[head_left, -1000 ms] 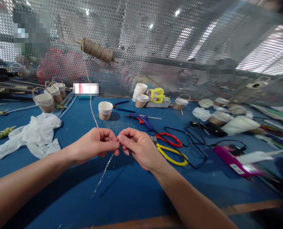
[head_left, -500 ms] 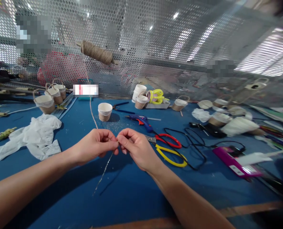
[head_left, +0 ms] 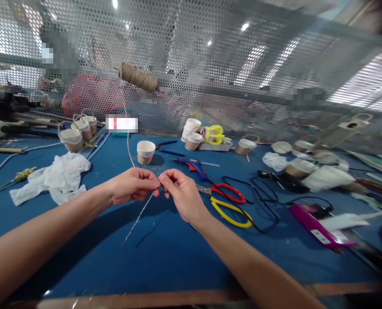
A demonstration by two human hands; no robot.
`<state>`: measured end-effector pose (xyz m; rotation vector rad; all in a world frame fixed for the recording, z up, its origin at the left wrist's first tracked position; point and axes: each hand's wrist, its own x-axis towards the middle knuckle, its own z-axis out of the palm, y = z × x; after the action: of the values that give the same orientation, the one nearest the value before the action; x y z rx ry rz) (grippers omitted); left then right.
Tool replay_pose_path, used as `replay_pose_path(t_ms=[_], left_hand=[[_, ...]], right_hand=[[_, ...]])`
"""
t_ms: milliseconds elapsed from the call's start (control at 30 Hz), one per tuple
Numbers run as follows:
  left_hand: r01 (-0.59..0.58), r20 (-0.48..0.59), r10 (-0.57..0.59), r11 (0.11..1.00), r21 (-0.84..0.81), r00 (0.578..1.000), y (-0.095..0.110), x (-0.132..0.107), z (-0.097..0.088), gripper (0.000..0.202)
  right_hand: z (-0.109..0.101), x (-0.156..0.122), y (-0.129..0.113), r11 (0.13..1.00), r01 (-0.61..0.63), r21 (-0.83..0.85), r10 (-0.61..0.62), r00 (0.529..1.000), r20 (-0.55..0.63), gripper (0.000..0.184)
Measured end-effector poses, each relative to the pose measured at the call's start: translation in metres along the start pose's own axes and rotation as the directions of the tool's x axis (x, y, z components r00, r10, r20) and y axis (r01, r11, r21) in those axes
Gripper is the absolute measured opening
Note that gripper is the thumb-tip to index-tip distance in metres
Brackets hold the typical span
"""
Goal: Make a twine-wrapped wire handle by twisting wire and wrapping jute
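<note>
My left hand and my right hand meet fingertip to fingertip above the table, both pinched closed. A strand of twine runs down from the spool on the mesh panel into my left hand. Below the fingers a thin, twisted silvery wire hangs down to the left. The exact spot where twine and wire meet is hidden by the fingertips. Just beyond my hands stands a small cup with a white rim and brown base. Scissors with red and yellow handles lie beside my right hand.
A blue glue gun and pliers lie behind the hands. Crumpled white cloth is at left, near several handled little baskets. At right are a black cable and a purple power strip.
The view has shifted slightly, so the table things appear a little further right. Both hands keep their pinch, fingertips together, with the wire still hanging below.
</note>
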<state>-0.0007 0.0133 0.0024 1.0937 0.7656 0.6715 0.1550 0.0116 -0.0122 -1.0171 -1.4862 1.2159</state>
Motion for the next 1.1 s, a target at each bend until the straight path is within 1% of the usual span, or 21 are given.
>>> replay_pose_path(t_ms=[100, 200, 300, 433, 600, 667, 700, 767, 867, 933, 1000, 1100], left_hand=[[-0.037, -0.065, 0.039, 0.999, 0.030, 0.997, -0.007, 0.002, -0.001, 0.021], [-0.070, -0.150, 0.090, 0.988, 0.138, 0.985, -0.011, 0.003, 0.004, 0.022], [-0.075, -0.211, 0.133, 0.962, 0.262, 0.968, -0.012, 0.003, 0.011, 0.018], [-0.059, -0.280, 0.169, 0.930, 0.363, 0.945, -0.010, 0.002, 0.017, 0.012], [-0.071, -0.282, 0.214, 0.894, 0.442, 0.935, -0.011, 0.001, 0.020, 0.012], [-0.072, -0.274, 0.215, 0.890, 0.451, 0.938, -0.011, 0.001, 0.020, 0.012], [-0.072, -0.269, 0.212, 0.890, 0.451, 0.939, -0.011, 0.000, 0.021, 0.012], [-0.073, -0.261, 0.205, 0.896, 0.439, 0.943, -0.010, -0.001, 0.021, 0.011], [-0.089, -0.256, 0.210, 0.906, 0.415, 0.943, -0.008, -0.002, 0.021, 0.012], [-0.091, -0.262, 0.215, 0.905, 0.416, 0.941, -0.008, -0.002, 0.020, 0.012], [-0.079, -0.265, 0.207, 0.903, 0.423, 0.942, -0.008, -0.002, 0.020, 0.013], [-0.075, -0.258, 0.208, 0.893, 0.445, 0.943, -0.011, -0.001, 0.020, 0.014]], right_hand=[[0.002, 0.000, 0.008, 0.985, -0.066, 0.161, 0.068, 0.998, -0.009, 0.021], [0.002, -0.001, 0.014, 0.947, -0.148, 0.283, 0.153, 0.988, 0.006, 0.022], [-0.001, -0.003, 0.015, 0.941, -0.179, 0.287, 0.187, 0.982, 0.001, 0.022], [-0.004, -0.005, 0.015, 0.963, -0.159, 0.219, 0.171, 0.984, -0.039, 0.023], [-0.005, -0.009, 0.014, 0.991, -0.104, 0.080, 0.109, 0.992, -0.062, 0.022], [-0.004, -0.010, 0.013, 0.993, -0.100, 0.064, 0.103, 0.993, -0.057, 0.022], [-0.004, -0.011, 0.013, 0.991, -0.104, 0.085, 0.109, 0.993, -0.053, 0.021], [-0.004, -0.011, 0.012, 0.974, -0.133, 0.184, 0.142, 0.989, -0.032, 0.021], [-0.004, -0.010, 0.009, 0.912, -0.211, 0.352, 0.208, 0.977, 0.047, 0.023], [-0.004, -0.009, 0.008, 0.882, -0.254, 0.398, 0.234, 0.967, 0.099, 0.027], [-0.005, -0.008, 0.008, 0.891, -0.255, 0.376, 0.232, 0.967, 0.106, 0.031], [-0.007, -0.009, 0.011, 0.959, -0.188, 0.213, 0.181, 0.982, 0.053, 0.027]])
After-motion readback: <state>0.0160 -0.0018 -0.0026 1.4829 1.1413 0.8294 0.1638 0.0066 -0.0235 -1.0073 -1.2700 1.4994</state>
